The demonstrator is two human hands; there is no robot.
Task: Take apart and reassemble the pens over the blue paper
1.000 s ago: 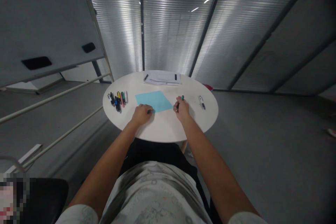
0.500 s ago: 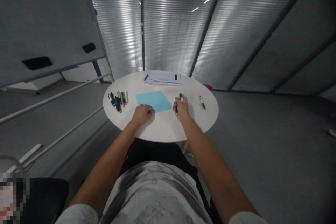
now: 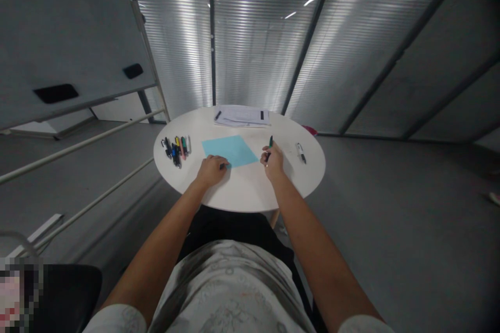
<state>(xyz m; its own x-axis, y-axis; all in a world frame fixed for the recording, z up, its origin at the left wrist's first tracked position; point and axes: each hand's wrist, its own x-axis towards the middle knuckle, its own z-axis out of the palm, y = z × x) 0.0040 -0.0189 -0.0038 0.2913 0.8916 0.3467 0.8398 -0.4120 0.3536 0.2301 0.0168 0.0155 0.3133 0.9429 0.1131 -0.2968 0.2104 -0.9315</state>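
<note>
My right hand (image 3: pixel 274 158) is closed around a dark marker pen (image 3: pixel 271 141) with a green part near its upper end. The pen stands tilted, just right of a light blue sheet of paper (image 3: pixel 236 149). My left hand (image 3: pixel 212 169) rests at the sheet's lower left edge. Its fingers are curled on a small dark piece (image 3: pixel 223 166), which looks like a pen cap but is mostly hidden by the fingers. No marks on the sheet can be made out.
On the white round table (image 3: pixel 242 192), several pens and markers (image 3: pixel 175 151) lie in a bunch at the left. A white marker (image 3: pixel 300 153) lies at the right, and a stack of papers (image 3: pixel 242 116) at the back. A whiteboard (image 3: pixel 70 36) stands to the left.
My right hand has shifted slightly to the right and turned the pen, so its green end now rises above the fingers. My left hand and the sheet look unchanged.
</note>
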